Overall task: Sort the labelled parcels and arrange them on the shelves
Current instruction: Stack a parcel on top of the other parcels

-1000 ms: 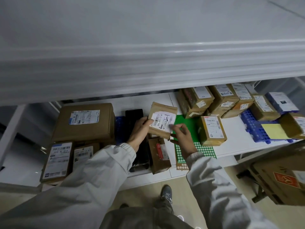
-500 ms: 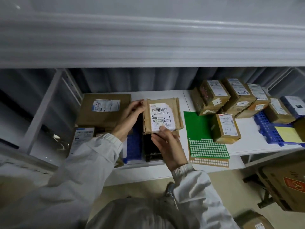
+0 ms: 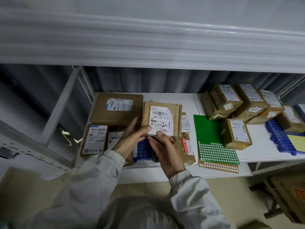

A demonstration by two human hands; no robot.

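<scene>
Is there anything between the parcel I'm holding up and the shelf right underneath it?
Yes. Both hands, left hand and right hand, grip the brown parcel at its near edge. Directly beneath lie a blue rack, a dark item and a small taped box. Bare white shelf shows behind and to the right.

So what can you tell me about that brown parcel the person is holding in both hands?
The brown parcel looks like a flat, creased kraft-paper package, with folded paper edges showing along its right side. A white label faces the camera, with barcodes, the printed number 502-602-12-81 and a handwritten "2-1". It is held label-up above the white shelf. The left hand grips its lower left edge and the right hand pinches its bottom edge.
</scene>
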